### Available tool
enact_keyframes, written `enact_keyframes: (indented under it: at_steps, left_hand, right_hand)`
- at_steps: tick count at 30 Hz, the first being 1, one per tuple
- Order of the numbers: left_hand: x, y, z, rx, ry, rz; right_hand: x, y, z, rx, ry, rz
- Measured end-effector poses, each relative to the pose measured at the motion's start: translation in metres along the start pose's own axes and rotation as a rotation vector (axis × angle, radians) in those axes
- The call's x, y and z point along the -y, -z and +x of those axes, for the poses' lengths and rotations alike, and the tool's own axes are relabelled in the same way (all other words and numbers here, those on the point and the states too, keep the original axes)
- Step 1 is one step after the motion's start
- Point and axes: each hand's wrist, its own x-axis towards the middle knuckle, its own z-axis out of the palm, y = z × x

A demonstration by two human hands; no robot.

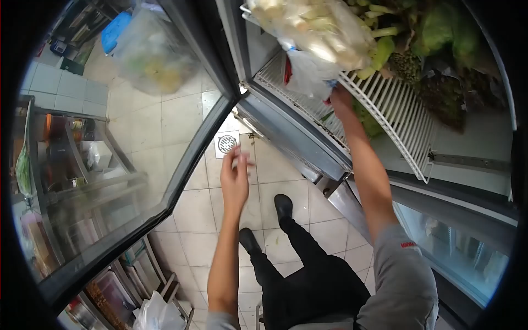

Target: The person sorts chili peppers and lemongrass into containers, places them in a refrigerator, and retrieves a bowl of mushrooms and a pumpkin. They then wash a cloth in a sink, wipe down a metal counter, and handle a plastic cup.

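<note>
My right hand [339, 99] reaches into an upright fridge, below the white wire shelf [404, 124]. Its fingertips are right at a clear plastic bag [311, 74] that hangs past the shelf's front edge, and they are mostly hidden, so I cannot tell what they grip. A bit of red shows beside them. Above sits a bigger bag of pale vegetables [324, 30]. Leafy greens [368, 118] lie lower down, past my wrist. My left hand [236, 165] hangs in mid-air over the tiled floor, open, with loosely bent fingers and nothing in them.
The glass fridge door [190, 187] stands swung out on my left. More greens [440, 33] fill the upper shelf at right. A floor drain [227, 144] lies beyond my left hand. Containers stand on a rack [104, 146] behind the glass; a white plastic bag [157, 313] sits at lower left.
</note>
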Motion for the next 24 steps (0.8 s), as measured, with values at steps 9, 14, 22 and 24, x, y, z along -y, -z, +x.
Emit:
enact_keyframes:
  at_steps: [9, 14, 22, 24]
  left_hand:
    - [0.018, -0.021, 0.043, 0.397, 0.516, -0.001]
    - [0.06, -0.007, -0.006, 0.307, 0.493, -0.094]
    - [0.054, -0.045, -0.013, 0.292, 0.459, -0.094]
    - [0.047, -0.065, -0.001, 0.324, 0.41, -0.101]
  right_hand:
    - [-0.023, 0.038, -0.107, 0.662, 0.007, -0.095]
    - [-0.105, 0.035, -0.039, 0.261, 0.527, -0.532]
    - [-0.149, 0.041, -0.035, -0.332, 0.553, -0.264]
    - [-0.175, 0.054, -0.031, -0.64, 0.33, -0.075]
